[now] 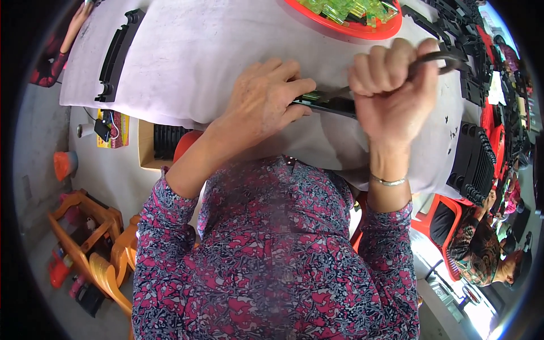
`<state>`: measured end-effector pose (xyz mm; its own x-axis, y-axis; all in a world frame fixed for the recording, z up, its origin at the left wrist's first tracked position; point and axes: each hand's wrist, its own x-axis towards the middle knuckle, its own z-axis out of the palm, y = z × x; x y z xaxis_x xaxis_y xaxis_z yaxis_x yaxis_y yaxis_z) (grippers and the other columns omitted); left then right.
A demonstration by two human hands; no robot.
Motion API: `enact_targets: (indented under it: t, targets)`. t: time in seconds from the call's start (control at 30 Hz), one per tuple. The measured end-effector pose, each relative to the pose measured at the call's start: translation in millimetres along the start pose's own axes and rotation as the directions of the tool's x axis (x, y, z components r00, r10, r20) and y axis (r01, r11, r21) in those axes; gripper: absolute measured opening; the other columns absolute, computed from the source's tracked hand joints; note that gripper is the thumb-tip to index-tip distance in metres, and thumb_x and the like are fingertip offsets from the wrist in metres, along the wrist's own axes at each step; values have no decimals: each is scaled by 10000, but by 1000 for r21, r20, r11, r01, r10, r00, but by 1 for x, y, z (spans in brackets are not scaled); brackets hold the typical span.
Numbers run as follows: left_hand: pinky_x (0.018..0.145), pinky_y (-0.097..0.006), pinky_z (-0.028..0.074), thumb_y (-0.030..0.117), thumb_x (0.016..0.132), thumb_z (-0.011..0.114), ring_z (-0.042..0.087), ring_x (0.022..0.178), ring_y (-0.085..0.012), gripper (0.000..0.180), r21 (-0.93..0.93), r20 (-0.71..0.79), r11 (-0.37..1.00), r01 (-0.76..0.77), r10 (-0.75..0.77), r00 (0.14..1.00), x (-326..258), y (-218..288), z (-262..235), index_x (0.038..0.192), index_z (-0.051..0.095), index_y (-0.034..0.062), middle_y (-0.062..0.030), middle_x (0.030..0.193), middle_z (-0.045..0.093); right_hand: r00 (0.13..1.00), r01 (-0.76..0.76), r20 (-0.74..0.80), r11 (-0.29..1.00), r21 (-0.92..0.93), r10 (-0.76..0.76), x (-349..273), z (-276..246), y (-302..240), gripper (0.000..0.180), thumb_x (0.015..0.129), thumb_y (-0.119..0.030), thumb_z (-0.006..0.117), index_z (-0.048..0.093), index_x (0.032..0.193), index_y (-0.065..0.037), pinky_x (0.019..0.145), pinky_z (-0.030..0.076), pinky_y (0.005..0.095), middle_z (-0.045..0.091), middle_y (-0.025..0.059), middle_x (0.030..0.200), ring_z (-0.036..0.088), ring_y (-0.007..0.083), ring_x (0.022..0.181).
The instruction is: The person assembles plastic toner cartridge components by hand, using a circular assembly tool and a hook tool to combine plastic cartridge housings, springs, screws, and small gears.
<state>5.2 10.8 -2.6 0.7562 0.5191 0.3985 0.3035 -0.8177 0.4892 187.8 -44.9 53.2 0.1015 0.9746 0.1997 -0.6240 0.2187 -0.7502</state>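
Two hands work close together over a table draped in white cloth (187, 62), just beyond the patterned red and blue sleeves that come up from the lower edge. The left hand (263, 102) lies flat, palm down, its fingers pressed onto the near end of a long black plastic strip (331, 105) and pinning it to the cloth. The strip runs roughly left to right, slightly tilted, from under those fingertips toward the right hand (391, 85), so its long axis points straight from one hand to the other. The right hand, with a thin bracelet at the wrist, is closed in a tight fist around the dark handles of a pair of pliers or cutters (436, 59); the tool's tip reaches down and left to the strip, though whether its tip actually bites the plastic is hidden by the fist. The right hand sits a little farther out and higher than the left.

Farther off, a red tray (351, 28) holds clear green plastic pieces at the table's far edge. Another long black strip (116, 54) lies well apart at the far left, and stacks of black plastic parts (473, 158) crowd the right side. A seated person is partly visible low on the right.
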Motion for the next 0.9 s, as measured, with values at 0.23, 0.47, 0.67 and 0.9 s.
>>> enact_targets:
  t: [0.23, 0.47, 0.67, 0.9]
  targets:
    - [727, -394, 461, 234, 699, 793, 556, 828, -255, 379, 1, -1, 1000, 16, -16, 1000, -1, -1, 0, 1039, 721, 83, -48, 870, 585, 997, 51, 68, 996, -76, -46, 4, -6, 24, 522, 1051, -466, 352, 320, 654, -128, 466, 149, 292, 238, -34, 560, 166, 107, 493]
    - [730, -401, 461, 232, 699, 788, 546, 827, -259, 342, 2, -1, 1000, 11, -11, 1000, -3, -3, 1, 1002, 719, 92, -41, 891, 588, 989, -37, -141, 999, -14, 34, 0, 8, 29, 548, 1041, -498, 341, 290, 619, -154, 485, 164, 295, 205, -45, 543, 142, 101, 501]
    - [743, -383, 467, 233, 682, 801, 574, 872, -218, 291, 18, -1, 1000, 14, -14, 1000, -1, -3, 2, 952, 737, 146, -16, 868, 559, 992, -18, 125, 997, -69, 26, 4, -9, 32, 542, 1047, -500, 335, 296, 631, -155, 493, 175, 293, 210, -54, 550, 147, 98, 498]
    - [732, -392, 465, 214, 667, 802, 578, 868, -222, 281, 19, -11, 1000, 9, -9, 1000, -1, 0, 2, 930, 728, 152, -16, 869, 546, 991, 14, 132, 991, -134, 4, 5, 0, 26, 512, 1070, -452, 326, 315, 663, -140, 496, 212, 289, 271, -44, 585, 200, 92, 489]
